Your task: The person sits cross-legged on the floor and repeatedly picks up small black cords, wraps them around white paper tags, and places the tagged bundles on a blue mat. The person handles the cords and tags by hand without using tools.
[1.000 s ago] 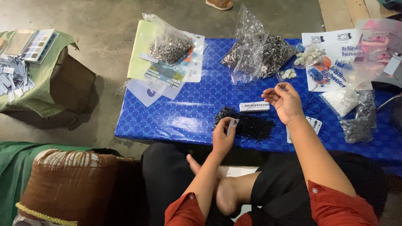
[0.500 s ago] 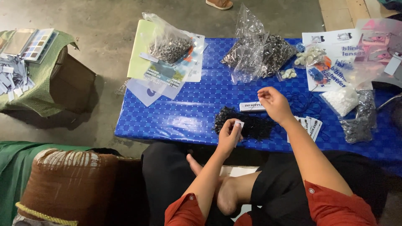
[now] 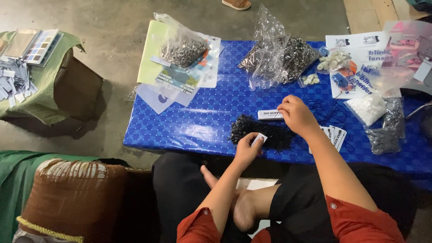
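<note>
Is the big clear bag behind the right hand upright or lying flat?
Partly upright: the clear bag has its crumpled top standing up, dark contents slumped at its base.

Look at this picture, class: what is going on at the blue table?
A person sits cross-legged at a low table with a blue cover. Their left hand pinches a small white tag over a pile of black cords. Their right hand is raised just past the pile, fingertips pinched beside a white label strip. Clear bags of small metal parts lie further back.
</note>
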